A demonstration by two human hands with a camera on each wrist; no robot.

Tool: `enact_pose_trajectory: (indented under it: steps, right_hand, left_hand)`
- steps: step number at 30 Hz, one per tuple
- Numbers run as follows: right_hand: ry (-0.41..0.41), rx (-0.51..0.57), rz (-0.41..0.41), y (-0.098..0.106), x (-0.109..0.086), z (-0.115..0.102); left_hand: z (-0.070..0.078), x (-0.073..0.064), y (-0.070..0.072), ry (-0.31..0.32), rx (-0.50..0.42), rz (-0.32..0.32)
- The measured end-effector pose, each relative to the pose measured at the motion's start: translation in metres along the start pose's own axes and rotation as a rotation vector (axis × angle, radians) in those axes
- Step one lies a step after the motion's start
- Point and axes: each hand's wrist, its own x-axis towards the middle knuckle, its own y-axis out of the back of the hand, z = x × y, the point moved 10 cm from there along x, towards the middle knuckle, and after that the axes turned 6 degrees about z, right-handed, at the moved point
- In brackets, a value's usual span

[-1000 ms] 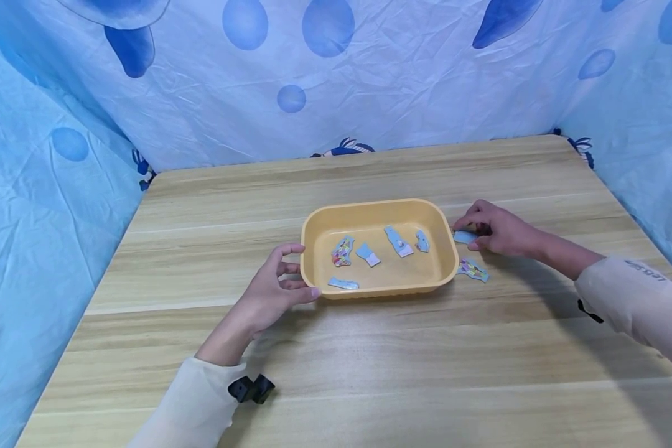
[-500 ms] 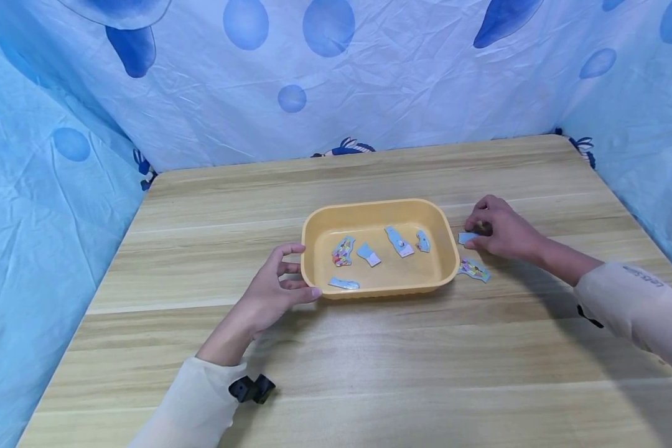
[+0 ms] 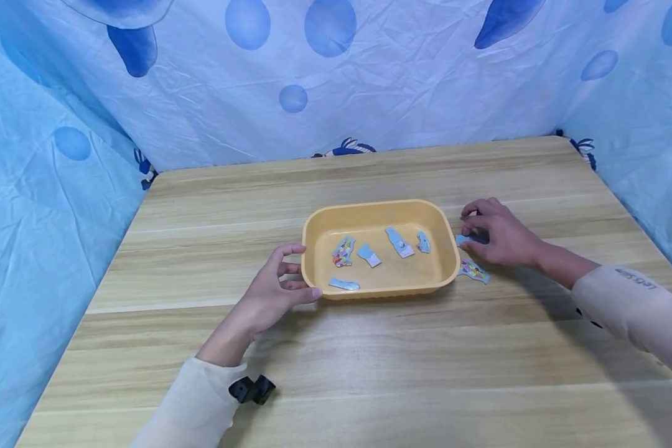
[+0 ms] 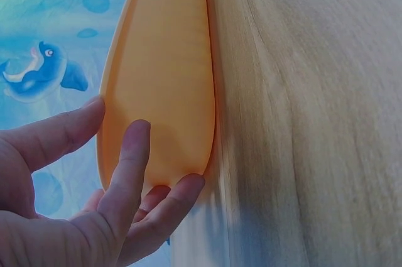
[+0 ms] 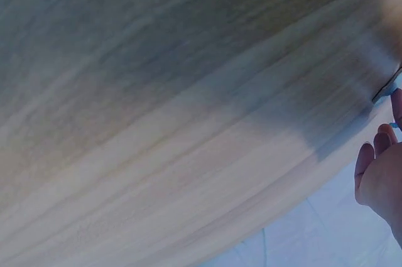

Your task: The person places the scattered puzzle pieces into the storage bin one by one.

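A yellow plastic tray (image 3: 381, 291) stands on the wooden table. Inside it lie several jigsaw pieces, among them a multicoloured one (image 3: 344, 251), a light-blue one with a pink end (image 3: 369, 255) and a narrow blue strip (image 3: 344, 284). My left hand (image 3: 271, 283) touches the tray's left end from outside, thumb at the front corner and fingers spread along the wall. Beyond the right end, my right hand (image 3: 498, 235) pinches a light-blue jigsaw piece (image 3: 462, 239) low over the table. The hand hides much of that piece.
Another multicoloured jigsaw piece (image 3: 474, 271) lies on the table (image 3: 369, 373) by the tray's right front corner, just below the right hand. Blue-and-white printed cloth (image 3: 336, 112) hangs behind the table and along both sides.
My right hand first drew slightly back to the right, then came back left and a little nearer over the light-blue jigsaw piece. The left hand and the tray stayed put.
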Motion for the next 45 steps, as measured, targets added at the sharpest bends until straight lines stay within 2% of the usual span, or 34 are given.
enact_pose_trajectory:
  steps: [3,5,15,21,28,36,45]
  right_hand:
    - [0.003,0.031,0.023,0.001,0.000,0.000]
    - [-0.032,0.064,0.025,0.001,-0.002,0.004]
    - [-0.306,0.270,0.009,0.012,-0.005,0.021]
    - [-0.400,0.334,-0.015,0.019,-0.005,0.025]
    - [-0.443,0.384,-0.026,0.028,-0.005,0.023]
    - [-0.505,0.402,0.017,0.043,-0.005,0.025]
    - [-0.517,0.407,0.013,0.052,-0.005,0.020]
  left_hand:
    - [0.000,0.000,0.000,-0.003,-0.017,-0.002]
    - [0.000,0.000,-0.001,-0.006,-0.023,-0.005]
    - [0.000,0.000,-0.001,-0.004,-0.044,-0.009]
    - [0.000,0.000,-0.001,0.001,-0.046,-0.010]
    - [0.000,0.001,-0.001,0.004,-0.048,-0.009]
    - [-0.001,0.002,-0.001,0.004,-0.043,-0.015]
    - [-0.002,0.002,-0.001,0.006,-0.028,-0.012]
